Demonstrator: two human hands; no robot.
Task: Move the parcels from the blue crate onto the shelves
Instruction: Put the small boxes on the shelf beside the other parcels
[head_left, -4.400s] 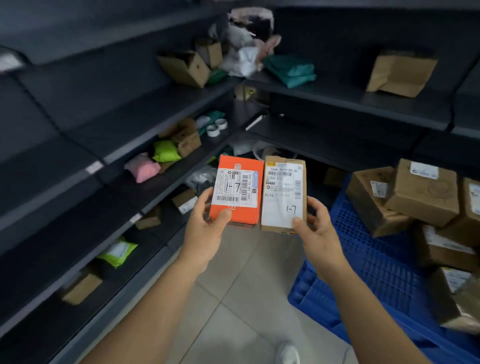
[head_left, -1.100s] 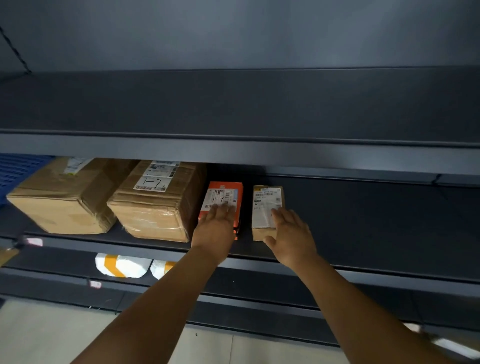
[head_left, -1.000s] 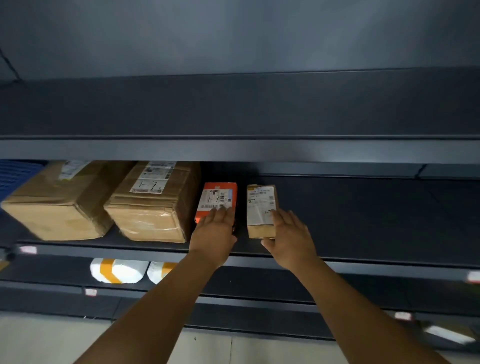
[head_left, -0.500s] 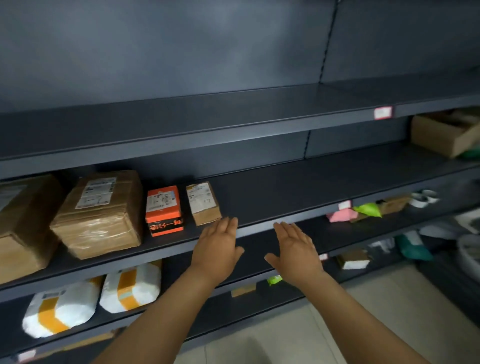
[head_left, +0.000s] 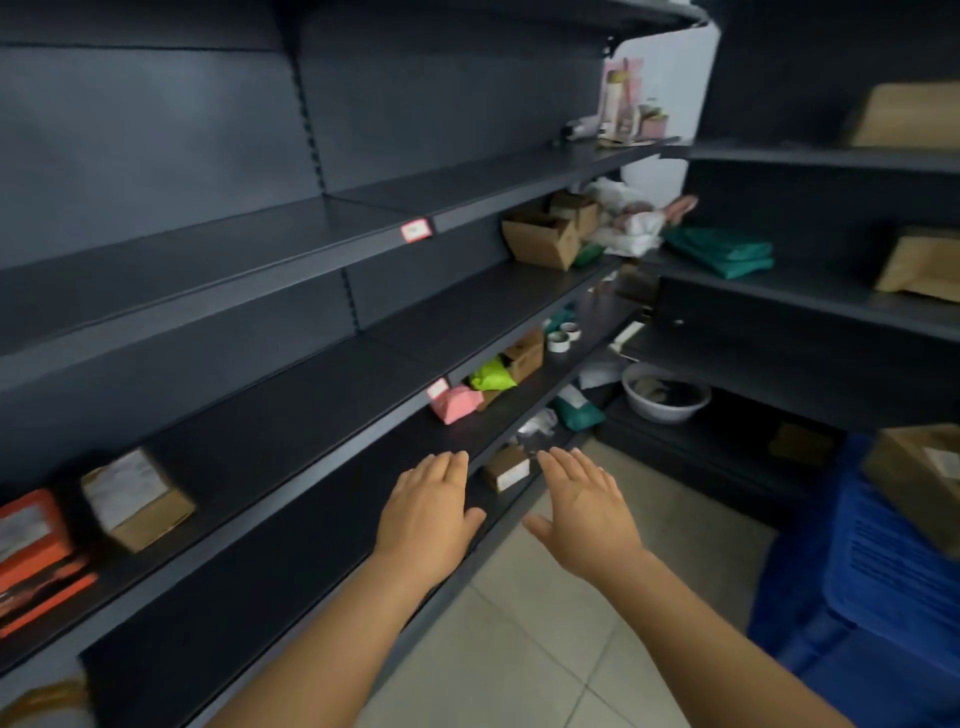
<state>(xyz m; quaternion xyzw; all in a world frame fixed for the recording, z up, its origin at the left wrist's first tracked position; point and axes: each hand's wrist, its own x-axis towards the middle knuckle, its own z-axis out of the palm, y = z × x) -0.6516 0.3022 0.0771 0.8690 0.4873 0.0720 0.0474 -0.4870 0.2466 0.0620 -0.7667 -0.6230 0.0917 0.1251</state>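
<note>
The orange parcel (head_left: 31, 553) and the small brown parcel (head_left: 136, 499) lie side by side on the dark shelf (head_left: 322, 415) at the far left. My left hand (head_left: 427, 512) and my right hand (head_left: 584, 512) hover empty in front of me with fingers straight, well to the right of both parcels and touching nothing. The blue crate (head_left: 872, 571) shows at the right edge, with a brown parcel (head_left: 922, 478) in it.
Dark shelving runs along the left wall and wraps round the far corner. It carries cardboard boxes (head_left: 540, 239), a pink bag (head_left: 457, 405), a green bag (head_left: 491, 374), tape rolls (head_left: 563, 335) and teal bags (head_left: 722, 252). A white basin (head_left: 665, 397) sits low in the corner. Pale tiled floor (head_left: 561, 623) lies below.
Both hands set the orange and brown parcels on the shelf and let go. The hands drew back empty while the view swung right, bringing the blue crate into sight.
</note>
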